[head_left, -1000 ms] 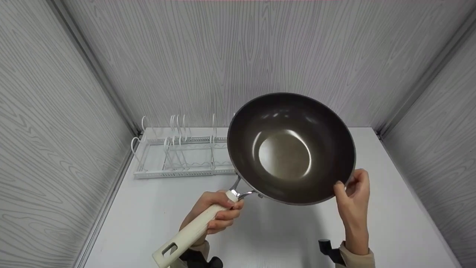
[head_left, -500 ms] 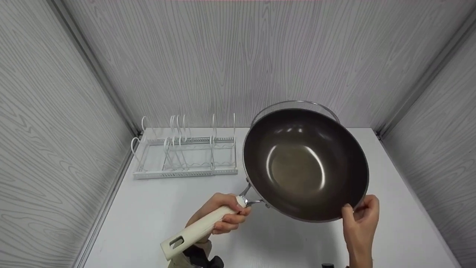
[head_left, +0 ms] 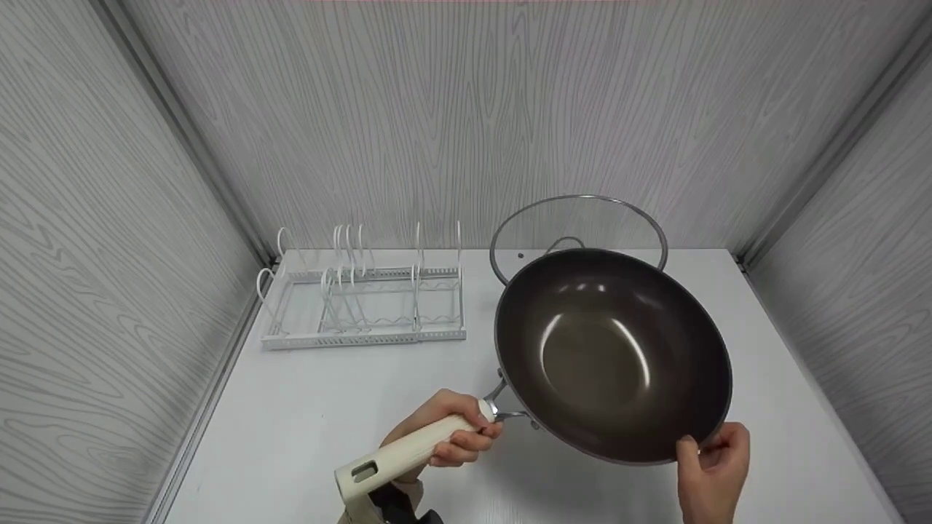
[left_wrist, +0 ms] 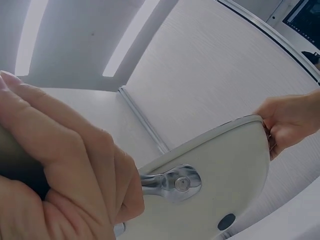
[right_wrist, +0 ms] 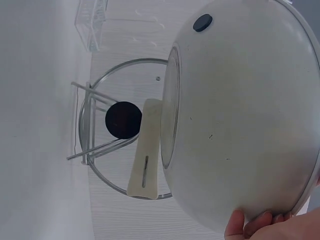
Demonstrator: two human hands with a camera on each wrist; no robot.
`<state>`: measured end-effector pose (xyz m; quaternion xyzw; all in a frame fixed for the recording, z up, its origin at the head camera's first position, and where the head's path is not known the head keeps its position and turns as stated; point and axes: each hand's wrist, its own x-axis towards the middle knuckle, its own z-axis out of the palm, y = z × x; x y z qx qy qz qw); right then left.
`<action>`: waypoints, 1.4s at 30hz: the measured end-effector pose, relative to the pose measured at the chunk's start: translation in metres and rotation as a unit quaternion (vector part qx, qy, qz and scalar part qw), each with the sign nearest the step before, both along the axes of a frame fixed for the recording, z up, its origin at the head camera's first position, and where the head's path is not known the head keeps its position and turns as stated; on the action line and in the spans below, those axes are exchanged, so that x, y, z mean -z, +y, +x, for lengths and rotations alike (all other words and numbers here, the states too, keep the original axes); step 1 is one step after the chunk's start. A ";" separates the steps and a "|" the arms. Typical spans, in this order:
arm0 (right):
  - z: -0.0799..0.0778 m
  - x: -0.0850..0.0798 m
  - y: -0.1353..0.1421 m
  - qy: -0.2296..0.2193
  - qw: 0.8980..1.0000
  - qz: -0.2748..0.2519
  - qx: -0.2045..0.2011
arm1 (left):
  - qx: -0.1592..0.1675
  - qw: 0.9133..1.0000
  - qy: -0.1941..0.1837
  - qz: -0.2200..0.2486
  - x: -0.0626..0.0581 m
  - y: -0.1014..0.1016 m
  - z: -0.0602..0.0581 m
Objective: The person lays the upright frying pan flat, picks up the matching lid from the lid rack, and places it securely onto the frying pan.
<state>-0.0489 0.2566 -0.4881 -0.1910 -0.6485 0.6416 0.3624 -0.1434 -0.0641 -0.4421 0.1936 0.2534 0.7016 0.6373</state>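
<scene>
A deep wok (head_left: 611, 356) with a dark brown inside is held up over the table, tilted so its inside faces the head camera. My left hand (head_left: 455, 429) grips its cream handle (head_left: 408, 455) close to the metal bracket. At the near right rim, my right hand (head_left: 717, 473) pinches the wok's edge, thumb inside. Seen from below in the right wrist view, the wok's pale outside (right_wrist: 245, 110) fills much of the frame, with fingers (right_wrist: 257, 222) against it.
Behind the wok a glass lid (head_left: 582, 218) stands upright on a wire stand (right_wrist: 90, 125), its dark knob (right_wrist: 122, 120) showing. A cream slotted piece (right_wrist: 145, 150) overlaps it. A white wire rack (head_left: 364, 338) sits at the back left, near grey panel walls (head_left: 466, 109).
Both hands have brought the wok nearer and to the right, still gripping it. The glass lid behind it and the rack's right end have come into view.
</scene>
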 end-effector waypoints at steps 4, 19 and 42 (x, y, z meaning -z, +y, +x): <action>0.004 0.007 0.001 -0.037 0.999 0.030 0.024 | 0.020 1.000 -0.024 -0.005 0.007 0.001 -0.002; 0.018 0.028 0.001 -0.143 0.982 0.104 0.067 | 0.078 0.990 -0.115 -0.002 0.043 0.006 -0.005; 0.027 0.050 0.002 -0.229 0.963 0.122 0.067 | 0.097 0.981 -0.167 0.006 0.075 0.004 0.003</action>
